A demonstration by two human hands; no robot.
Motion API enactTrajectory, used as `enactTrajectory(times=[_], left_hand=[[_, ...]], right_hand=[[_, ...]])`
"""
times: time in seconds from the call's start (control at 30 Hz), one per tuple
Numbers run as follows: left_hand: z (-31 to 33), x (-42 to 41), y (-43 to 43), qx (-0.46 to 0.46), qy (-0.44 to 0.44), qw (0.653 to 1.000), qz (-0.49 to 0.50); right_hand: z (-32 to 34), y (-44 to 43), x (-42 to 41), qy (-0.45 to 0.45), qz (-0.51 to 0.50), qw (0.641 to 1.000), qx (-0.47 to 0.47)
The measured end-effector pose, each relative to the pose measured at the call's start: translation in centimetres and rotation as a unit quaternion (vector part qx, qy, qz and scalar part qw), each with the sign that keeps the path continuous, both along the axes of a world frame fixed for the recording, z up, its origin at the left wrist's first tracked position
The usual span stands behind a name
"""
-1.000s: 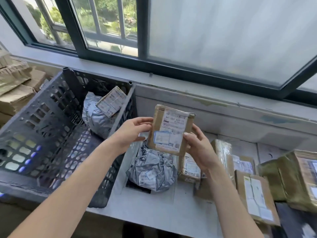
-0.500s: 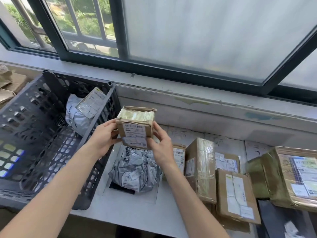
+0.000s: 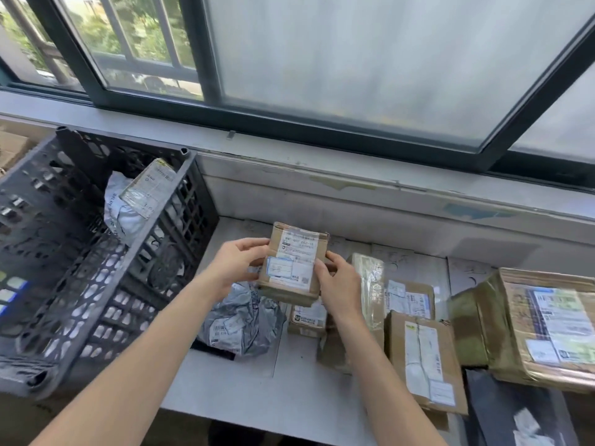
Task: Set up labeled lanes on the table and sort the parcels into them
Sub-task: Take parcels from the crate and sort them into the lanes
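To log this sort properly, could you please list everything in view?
held cardboard parcel: one, brown with white labels, over the table between both hands
poly mailer: one, silver-grey, on the table under the held parcel
cardboard boxes: about five, brown, on the table right of the mailer
black mailer: one, black, lower right
crate: one, dark grey plastic, left of the table
pale poly bag: one, whitish, inside the crate
labelled box: one, brown, on that bag
table: one, white, below the window
window: one, dark frame
left hand: grips the parcel's left edge
right hand: grips its right edge
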State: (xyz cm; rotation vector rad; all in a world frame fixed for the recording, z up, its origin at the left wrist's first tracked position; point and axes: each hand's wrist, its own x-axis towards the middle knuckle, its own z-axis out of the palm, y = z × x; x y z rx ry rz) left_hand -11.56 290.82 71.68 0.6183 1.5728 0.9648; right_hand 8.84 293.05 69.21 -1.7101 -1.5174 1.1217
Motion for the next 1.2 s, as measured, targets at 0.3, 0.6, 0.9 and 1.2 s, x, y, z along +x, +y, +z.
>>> enactTrajectory(times=[0.3,0.6,0.9,1.2], left_hand=[[-3.9,3.9,1.6,-0.049,-0.024,0.998,-0.042],[-4.8,4.4,2.8,-0.068,-0.003,0.996,-0.058],[-4.8,5.0,3.3,-0.069,0.021,0.995,-0.064],[-4.9,5.7,3.0,-0.067,0.038,0.995,-0.067]], right_hand=[[-1.5,-0.2,3.2,-0.183,0.017,0.983,0.01],[-1.8,0.3,2.2,-0.328,0.057,0.943,0.027],[-1.0,-0.1,1.7,-0.366,0.094,0.926,0.021],[-1.1,0.1,1.6,-0.423,0.163,0.891,0.025]])
